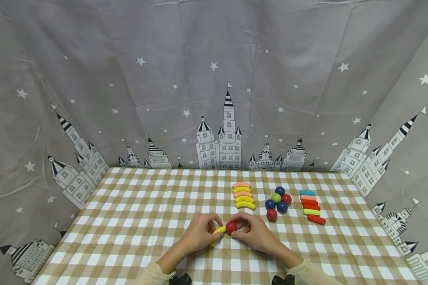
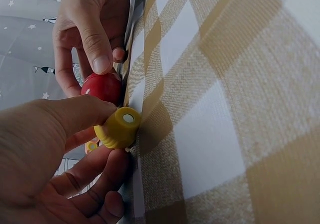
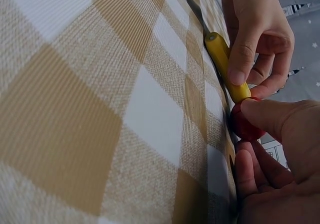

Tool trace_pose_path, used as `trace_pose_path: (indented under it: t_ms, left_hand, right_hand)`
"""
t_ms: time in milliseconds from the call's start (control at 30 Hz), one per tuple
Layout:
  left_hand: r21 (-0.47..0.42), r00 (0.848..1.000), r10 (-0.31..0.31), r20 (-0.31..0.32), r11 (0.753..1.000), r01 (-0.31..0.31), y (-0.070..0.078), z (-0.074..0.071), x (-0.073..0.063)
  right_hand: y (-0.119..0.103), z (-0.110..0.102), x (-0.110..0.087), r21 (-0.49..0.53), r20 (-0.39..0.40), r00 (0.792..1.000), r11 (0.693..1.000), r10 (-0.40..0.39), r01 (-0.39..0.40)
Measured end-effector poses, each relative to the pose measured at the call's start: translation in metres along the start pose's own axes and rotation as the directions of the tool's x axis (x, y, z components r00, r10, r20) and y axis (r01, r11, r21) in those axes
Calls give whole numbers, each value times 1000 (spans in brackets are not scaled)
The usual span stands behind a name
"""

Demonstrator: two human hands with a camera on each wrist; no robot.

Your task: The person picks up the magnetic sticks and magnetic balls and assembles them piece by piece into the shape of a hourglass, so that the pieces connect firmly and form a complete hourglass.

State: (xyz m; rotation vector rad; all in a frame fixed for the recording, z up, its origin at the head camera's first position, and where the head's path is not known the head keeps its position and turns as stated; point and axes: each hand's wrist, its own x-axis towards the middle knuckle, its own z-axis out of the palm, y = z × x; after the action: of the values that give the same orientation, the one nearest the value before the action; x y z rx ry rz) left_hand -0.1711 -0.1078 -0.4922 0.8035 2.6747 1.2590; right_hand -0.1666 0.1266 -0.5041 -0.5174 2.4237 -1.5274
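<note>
Near the front middle of the table, my left hand [image 1: 199,232] pinches a yellow curved stick [image 1: 219,230] between thumb and fingers. A pale round disc shows in the stick's end in the left wrist view, where the yellow stick [image 2: 117,131] points toward the camera. My right hand [image 1: 254,232] pinches a glossy red ball [image 1: 231,227] from the right. In the right wrist view the far end of the yellow stick [image 3: 219,56] meets the red ball [image 3: 244,125]. Both pieces are low, close over the checked cloth.
Beyond the hands lies a column of yellow and orange curved sticks [image 1: 245,205]. Right of it sits a cluster of blue, red and green balls [image 1: 282,207], then a column of coloured straight sticks [image 1: 316,219]. A grey castle-print curtain [image 1: 178,99] hangs behind the checked tablecloth [image 1: 135,221].
</note>
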Motion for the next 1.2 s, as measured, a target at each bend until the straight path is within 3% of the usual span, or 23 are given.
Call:
trace_pose_path:
  t_ms: [267, 800, 1200]
  left_hand:
    - [9, 1000, -18, 8, 1000, 18, -1, 1, 1]
    - [8, 1000, -10, 14, 1000, 10, -2, 0, 1]
    - [19, 1000, 2, -3, 1000, -2, -2, 2, 0]
  right_hand:
    - [-2, -4, -2, 16, 27, 1000, 1000, -6, 6]
    - [-16, -36, -27, -88, 35, 994, 991, -102, 105]
    - [-8, -50, -38, -136, -26, 999, 990, -40, 36]
